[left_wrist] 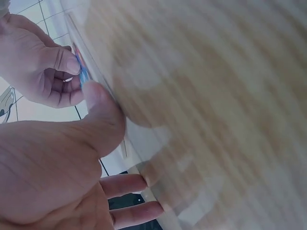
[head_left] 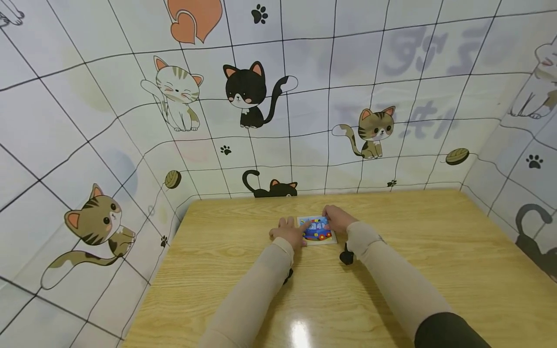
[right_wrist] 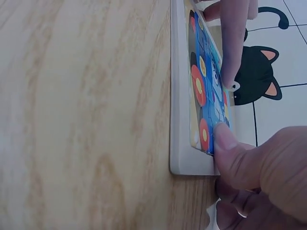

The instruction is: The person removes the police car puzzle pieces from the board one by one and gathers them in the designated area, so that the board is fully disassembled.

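Observation:
A small flat puzzle with a white frame and a blue cartoon car with red wheels lies on the table. My left hand is at its left side, index finger stretched over the picture and the other fingers spread. The left thumb is by the frame's near edge. At the right side, my right hand grips the puzzle's edge. Its thumb presses on the picture's border beside a red wheel, with the other fingers curled below. Part of the picture is hidden under the hands.
The wooden table extends around the puzzle on all sides. A wall covering with cartoon cats and grid lines stands behind the table and along its sides. A small black device hangs beneath the right wrist.

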A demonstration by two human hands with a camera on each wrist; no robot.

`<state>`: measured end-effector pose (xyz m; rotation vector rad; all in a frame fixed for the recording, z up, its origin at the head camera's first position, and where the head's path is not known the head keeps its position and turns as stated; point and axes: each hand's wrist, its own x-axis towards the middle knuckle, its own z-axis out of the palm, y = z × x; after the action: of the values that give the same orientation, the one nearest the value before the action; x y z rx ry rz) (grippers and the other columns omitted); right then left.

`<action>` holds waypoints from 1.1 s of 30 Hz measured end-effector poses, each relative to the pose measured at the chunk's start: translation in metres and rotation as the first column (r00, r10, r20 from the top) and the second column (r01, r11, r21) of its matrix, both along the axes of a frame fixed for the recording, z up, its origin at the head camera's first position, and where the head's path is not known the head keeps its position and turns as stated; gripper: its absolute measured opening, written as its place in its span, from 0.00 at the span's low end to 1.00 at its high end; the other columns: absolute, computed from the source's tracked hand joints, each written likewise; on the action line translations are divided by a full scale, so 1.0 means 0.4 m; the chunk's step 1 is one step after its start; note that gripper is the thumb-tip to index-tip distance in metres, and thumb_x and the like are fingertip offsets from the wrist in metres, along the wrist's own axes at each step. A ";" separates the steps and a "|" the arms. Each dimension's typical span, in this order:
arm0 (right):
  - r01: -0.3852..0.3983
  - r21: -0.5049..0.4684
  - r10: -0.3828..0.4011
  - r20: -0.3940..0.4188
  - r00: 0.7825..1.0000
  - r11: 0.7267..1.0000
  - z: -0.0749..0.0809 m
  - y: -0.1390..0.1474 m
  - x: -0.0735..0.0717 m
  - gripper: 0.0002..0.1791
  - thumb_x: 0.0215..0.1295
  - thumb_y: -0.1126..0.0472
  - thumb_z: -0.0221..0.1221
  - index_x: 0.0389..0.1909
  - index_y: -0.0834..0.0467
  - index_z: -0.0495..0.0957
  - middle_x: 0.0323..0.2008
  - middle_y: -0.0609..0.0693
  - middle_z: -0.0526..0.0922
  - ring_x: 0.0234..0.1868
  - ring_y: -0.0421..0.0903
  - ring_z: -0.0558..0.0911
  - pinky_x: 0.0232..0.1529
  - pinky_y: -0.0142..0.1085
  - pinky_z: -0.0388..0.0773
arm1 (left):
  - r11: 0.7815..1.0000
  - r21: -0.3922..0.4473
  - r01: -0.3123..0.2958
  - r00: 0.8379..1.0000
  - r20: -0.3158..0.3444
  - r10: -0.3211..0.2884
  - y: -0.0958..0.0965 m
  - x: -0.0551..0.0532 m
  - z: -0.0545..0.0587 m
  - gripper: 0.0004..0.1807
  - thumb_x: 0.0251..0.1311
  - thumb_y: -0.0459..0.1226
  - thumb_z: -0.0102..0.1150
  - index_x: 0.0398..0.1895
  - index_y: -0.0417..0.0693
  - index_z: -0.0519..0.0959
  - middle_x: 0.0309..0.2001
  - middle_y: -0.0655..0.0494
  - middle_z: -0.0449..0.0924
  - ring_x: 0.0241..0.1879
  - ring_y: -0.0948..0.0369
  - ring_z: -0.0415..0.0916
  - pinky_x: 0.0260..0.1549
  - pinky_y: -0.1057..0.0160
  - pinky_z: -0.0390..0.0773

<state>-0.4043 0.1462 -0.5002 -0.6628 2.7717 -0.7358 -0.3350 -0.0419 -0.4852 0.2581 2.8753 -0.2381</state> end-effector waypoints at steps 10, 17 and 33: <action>0.019 -0.065 -0.016 0.040 0.999 0.998 0.003 -0.005 0.012 0.11 0.70 0.72 0.59 0.50 0.69 0.72 0.46 0.61 0.75 0.44 0.52 0.75 0.50 0.49 0.75 | 1.000 0.013 -0.027 0.999 0.019 0.027 0.004 -0.008 0.000 0.39 0.66 0.62 0.52 0.77 0.90 0.47 0.67 0.48 0.61 0.57 0.47 0.63 0.41 0.38 0.78; 0.038 -0.072 -0.037 0.015 0.999 0.997 0.008 0.005 0.014 0.13 0.69 0.73 0.60 0.53 0.70 0.73 0.46 0.61 0.76 0.46 0.54 0.75 0.51 0.50 0.74 | 1.000 0.004 -0.021 1.000 0.006 0.021 0.005 -0.010 -0.008 0.39 0.66 0.63 0.51 0.77 0.91 0.47 0.65 0.49 0.62 0.58 0.47 0.63 0.41 0.39 0.79; 0.087 -0.153 -0.095 -0.046 0.994 0.984 -0.027 0.013 0.009 0.11 0.69 0.72 0.61 0.50 0.70 0.80 0.44 0.60 0.78 0.46 0.55 0.78 0.52 0.51 0.77 | 1.000 0.012 0.015 0.998 -0.057 -0.014 -0.017 0.006 -0.006 0.38 0.65 0.65 0.51 0.77 0.89 0.51 0.67 0.49 0.62 0.63 0.48 0.63 0.45 0.37 0.78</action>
<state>-0.4007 0.1513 -0.5111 -0.5933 2.8322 -0.9680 -0.3326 -0.0486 -0.4875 0.2795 2.9327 -0.2335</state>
